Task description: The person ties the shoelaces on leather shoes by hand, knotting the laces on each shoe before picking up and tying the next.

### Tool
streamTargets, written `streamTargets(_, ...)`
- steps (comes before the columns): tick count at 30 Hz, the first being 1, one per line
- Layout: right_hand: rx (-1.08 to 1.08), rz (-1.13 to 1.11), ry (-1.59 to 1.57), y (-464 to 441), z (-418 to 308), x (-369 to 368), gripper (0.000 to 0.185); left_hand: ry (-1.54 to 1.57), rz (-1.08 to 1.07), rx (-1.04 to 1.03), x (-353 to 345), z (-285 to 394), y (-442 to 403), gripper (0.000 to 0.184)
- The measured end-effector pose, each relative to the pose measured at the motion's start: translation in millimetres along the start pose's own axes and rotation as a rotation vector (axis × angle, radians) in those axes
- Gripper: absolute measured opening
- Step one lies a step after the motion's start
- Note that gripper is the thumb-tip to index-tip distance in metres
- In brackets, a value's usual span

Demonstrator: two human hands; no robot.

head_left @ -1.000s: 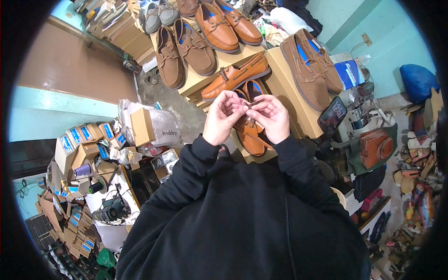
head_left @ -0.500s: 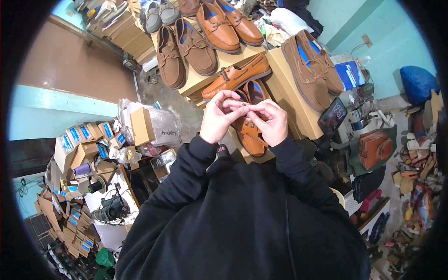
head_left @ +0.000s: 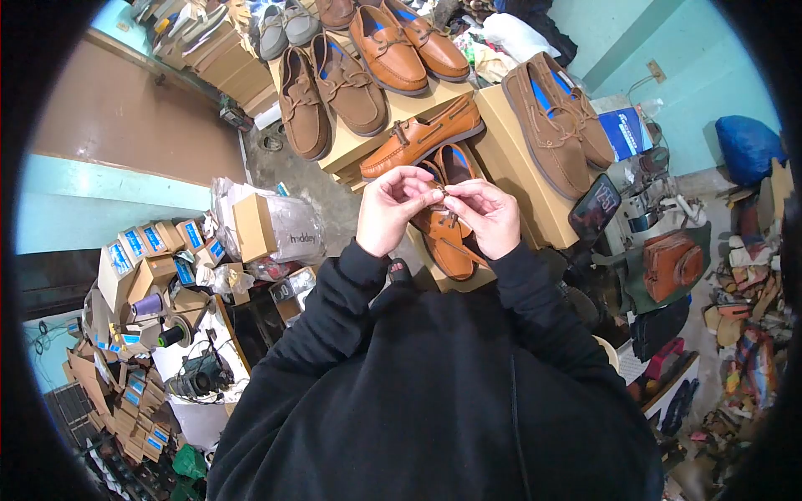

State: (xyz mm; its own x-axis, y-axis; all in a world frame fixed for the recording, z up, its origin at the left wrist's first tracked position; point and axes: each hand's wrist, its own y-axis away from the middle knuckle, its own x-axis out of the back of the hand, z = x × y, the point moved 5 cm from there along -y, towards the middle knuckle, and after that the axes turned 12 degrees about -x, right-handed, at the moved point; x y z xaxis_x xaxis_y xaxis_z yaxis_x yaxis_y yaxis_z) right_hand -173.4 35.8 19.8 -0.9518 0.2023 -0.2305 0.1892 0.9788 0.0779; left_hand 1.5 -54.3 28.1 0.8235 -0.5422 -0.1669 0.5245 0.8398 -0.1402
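My left hand (head_left: 393,210) and my right hand (head_left: 486,215) meet at the fingertips, both pinching a small brown piece, perhaps a lace end, too small to make out well. Right below them lies a tan leather shoe (head_left: 449,250) with its lace across the toe, and a second shoe with a blue insole (head_left: 458,164) is partly hidden by my fingers. Just beyond, an orange-brown boat shoe (head_left: 422,134) rests on its side against the boxes.
Brown shoes (head_left: 349,88) and tan shoes (head_left: 391,52) stand on cardboard boxes ahead. More brown shoes (head_left: 547,134) sit on a box (head_left: 522,167) at right, beside a phone (head_left: 595,209). Small boxes (head_left: 142,275) are piled at left; scraps (head_left: 743,309) lie far right.
My hands have stayed over the shoes, with the fingertips shifting around the small piece. My left hand has moved slightly left, and the fingertips are a little lower.
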Motion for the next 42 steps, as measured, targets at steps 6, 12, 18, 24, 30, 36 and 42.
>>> streamTargets(6,0.049,0.029,0.041,-0.9,0.2,-4.4,0.014,0.101,0.026,0.016,-6.9,7.8,1.6,0.031)
streamTargets(12,-0.089,0.033,-0.019,-0.7,0.5,-6.2,0.022,0.129,0.035,-0.011,-6.8,2.3,0.1,0.029)
streamTargets(18,-0.156,0.013,-0.139,-3.8,5.8,3.5,0.026,0.198,0.029,-0.012,-7.2,-3.1,-2.0,0.028)
streamTargets(24,-0.037,-0.044,0.023,-6.6,1.3,9.8,0.030,0.176,-0.005,0.027,-9.5,0.1,-4.5,0.023)
streamTargets(30,-0.098,-0.067,-0.107,-5.4,-1.4,-2.2,0.022,0.175,-0.004,0.045,-6.0,-7.7,-3.7,0.019)
streamTargets(36,-0.086,-0.008,-0.071,-7.8,-3.8,-3.0,0.016,0.024,-0.034,0.055,-5.3,7.6,-6.1,0.016)
streamTargets(42,0.011,0.026,-0.063,-12.9,-6.6,-5.4,0.014,-0.338,-0.051,-0.157,-7.1,25.5,-4.7,0.013)
